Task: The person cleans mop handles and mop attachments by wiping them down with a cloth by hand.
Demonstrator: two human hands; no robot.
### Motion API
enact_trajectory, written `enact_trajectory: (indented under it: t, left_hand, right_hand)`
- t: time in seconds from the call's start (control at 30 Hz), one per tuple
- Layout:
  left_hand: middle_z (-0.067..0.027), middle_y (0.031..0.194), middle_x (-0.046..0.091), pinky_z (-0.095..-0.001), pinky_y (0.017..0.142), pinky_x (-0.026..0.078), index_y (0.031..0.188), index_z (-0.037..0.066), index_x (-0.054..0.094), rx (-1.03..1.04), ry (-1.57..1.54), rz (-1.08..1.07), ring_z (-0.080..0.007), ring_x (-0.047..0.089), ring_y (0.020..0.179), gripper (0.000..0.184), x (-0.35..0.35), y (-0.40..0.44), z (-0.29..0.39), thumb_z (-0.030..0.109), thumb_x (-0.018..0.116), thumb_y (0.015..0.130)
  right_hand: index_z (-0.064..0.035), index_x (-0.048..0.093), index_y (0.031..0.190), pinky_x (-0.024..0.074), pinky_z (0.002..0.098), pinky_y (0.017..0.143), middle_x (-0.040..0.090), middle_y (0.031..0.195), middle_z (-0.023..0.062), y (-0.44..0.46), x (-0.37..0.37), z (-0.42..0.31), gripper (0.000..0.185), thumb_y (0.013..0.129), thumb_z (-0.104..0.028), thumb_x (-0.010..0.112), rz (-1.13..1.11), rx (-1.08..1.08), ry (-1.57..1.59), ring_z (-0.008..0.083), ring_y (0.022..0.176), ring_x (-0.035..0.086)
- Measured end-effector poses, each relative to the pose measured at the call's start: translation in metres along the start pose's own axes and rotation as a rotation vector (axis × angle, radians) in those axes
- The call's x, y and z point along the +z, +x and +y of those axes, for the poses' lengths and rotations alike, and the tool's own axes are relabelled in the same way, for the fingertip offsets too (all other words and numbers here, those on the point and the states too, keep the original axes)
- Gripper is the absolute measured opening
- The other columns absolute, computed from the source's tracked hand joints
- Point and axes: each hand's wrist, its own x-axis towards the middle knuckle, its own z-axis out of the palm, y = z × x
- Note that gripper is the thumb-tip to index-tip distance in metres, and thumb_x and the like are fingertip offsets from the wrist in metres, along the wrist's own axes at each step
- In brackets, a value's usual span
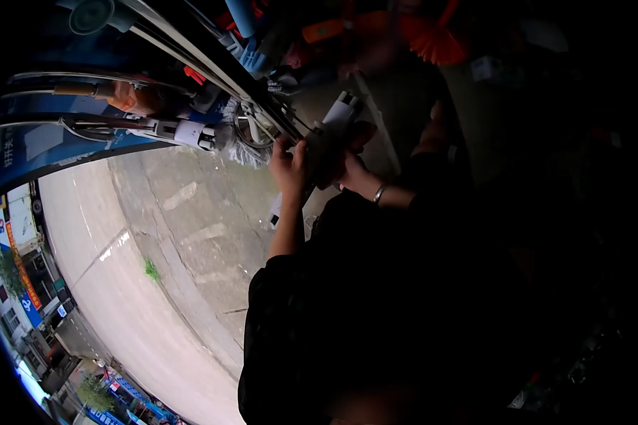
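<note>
We see 1 white bar point(339, 113) in front of the person, over the ground, with 2 hands at its middle. Its long axis runs on a slant: 1 end points up and to the right in the view, the other down and to the left, past the left forearm. Those 2 white ends seem to belong to the same bar, as its middle lies in shadow and behind the hands.

The left hand point(288, 166) has its fingers bent and narrow, holding the bar at its left edge. The right hand point(358, 176) reaches in from the other side and is at the bar, but its fingertips are lost in the dark, so we cannot tell how far they close. We count 1 bracelet point(379, 193) on the right wrist.

Long pale poles point(184, 46) slant down from the upper left toward the left hand; their overlap keeps us from counting them. Left of the hands we find 1 mop head with grey-white strands point(249, 150) and, just beside it, 1 white fitting point(191, 134) lying nearly level in the view. On the concrete ground point(205, 227) grows 1 green tuft point(151, 270).
</note>
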Motion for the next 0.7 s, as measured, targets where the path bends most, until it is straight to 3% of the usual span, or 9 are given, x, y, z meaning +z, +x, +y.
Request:
enact_trajectory:
  t: [0.07,0.17,0.2,0.3,0.37,0.43,0.57,0.67,0.7]
  left_hand:
    - [-0.0060,0.079,0.061,-0.0223,0.065,0.045,0.093,0.001,0.057,-0.060,0.050,0.010,-0.0094,0.054,0.072,0.020,0.003,0.004,0.001,0.013,0.067,0.081]
    - [-0.0053,0.076,0.061,-0.0226,0.062,0.044,0.092,0.002,0.057,-0.066,0.030,-0.051,-0.0092,0.054,0.068,0.020,0.008,-0.008,-0.004,0.014,0.067,0.080]
    - [-0.0053,0.076,0.061,-0.0226,0.062,0.044,0.092,0.002,0.057,-0.057,0.045,-0.049,-0.0092,0.054,0.068,0.020,0.003,-0.005,-0.007,0.014,0.067,0.080]
    - [-0.0046,0.075,0.061,-0.0231,0.059,0.044,0.092,0.002,0.058,0.123,0.125,-0.021,-0.0093,0.054,0.064,0.021,-0.006,-0.001,-0.001,0.016,0.067,0.080]
    - [-0.0017,0.078,0.057,-0.0211,0.067,0.042,0.087,0.003,0.054,-0.175,0.098,-0.044,-0.0079,0.051,0.071,0.008,0.009,-0.010,0.025,0.007,0.060,0.085]
    - [-0.0085,0.080,0.064,-0.0292,0.062,0.046,0.095,0.004,0.058,-0.003,0.150,0.028,-0.0194,0.061,0.067,0.026,0.022,-0.008,-0.002,0.020,0.069,0.079]
    - [-0.0128,0.082,0.064,-0.0341,0.070,0.047,0.096,0.004,0.058,-0.093,0.301,0.073,-0.0279,0.062,0.078,0.031,0.045,0.004,0.017,0.026,0.069,0.077]
    - [-0.0139,0.083,0.064,-0.0342,0.069,0.047,0.094,0.004,0.058,-0.049,0.296,0.029,-0.0286,0.063,0.079,0.033,0.044,0.005,0.021,0.028,0.070,0.075]
    - [-0.0135,0.084,0.064,-0.0323,0.071,0.047,0.095,0.003,0.059,-0.042,0.285,-0.004,-0.0257,0.063,0.079,0.032,0.040,-0.001,0.019,0.028,0.069,0.077]
  right_hand:
    - [-0.0119,0.041,0.128,0.0485,0.0348,0.073,0.056,0.113,0.0083,0.000,-0.013,0.020,0.059,0.092,-0.056,0.023,-0.263,0.117,-0.005,0.0209,0.097,0.056]
    - [-0.0111,0.046,0.123,0.0359,0.0374,0.097,0.051,0.123,0.0041,-0.007,0.000,-0.005,0.048,0.093,-0.047,0.034,0.094,0.046,0.256,0.0194,0.113,0.046]
    - [-0.0092,0.046,0.123,0.0351,0.0383,0.099,0.050,0.125,0.0056,0.017,-0.018,-0.018,0.049,0.093,-0.046,0.033,0.059,-0.052,0.329,0.0215,0.114,0.047]
    - [-0.0034,0.043,0.124,0.0356,0.0419,0.099,0.049,0.125,0.0137,0.041,-0.033,-0.070,0.062,0.092,-0.053,0.026,0.272,-0.130,0.294,0.0282,0.115,0.045]
    - [-0.0047,0.041,0.127,0.0367,0.0425,0.098,0.048,0.125,0.0131,0.038,-0.054,-0.063,0.063,0.092,-0.055,0.025,0.286,-0.085,0.262,0.0274,0.116,0.044]
    - [-0.0089,0.044,0.122,0.0407,0.0397,0.091,0.048,0.123,0.0095,0.028,-0.026,-0.025,0.057,0.092,-0.054,0.028,0.093,-0.148,0.254,0.0238,0.111,0.046]
    - [-0.0146,0.053,0.094,0.0433,0.0334,0.074,0.058,0.093,0.0012,-0.003,-0.007,0.050,0.039,0.091,-0.049,0.036,-0.041,0.233,0.517,0.0155,0.088,0.053]
    - [-0.0112,0.053,0.106,0.0426,0.0384,0.085,0.058,0.100,0.0053,-0.005,0.010,0.017,0.035,0.093,-0.038,0.035,-0.004,0.163,0.261,0.0219,0.095,0.054]
    - [-0.0094,0.052,0.112,0.0419,0.0409,0.089,0.056,0.105,0.0075,-0.007,0.010,0.000,0.037,0.093,-0.036,0.034,0.018,0.241,0.417,0.0247,0.099,0.053]
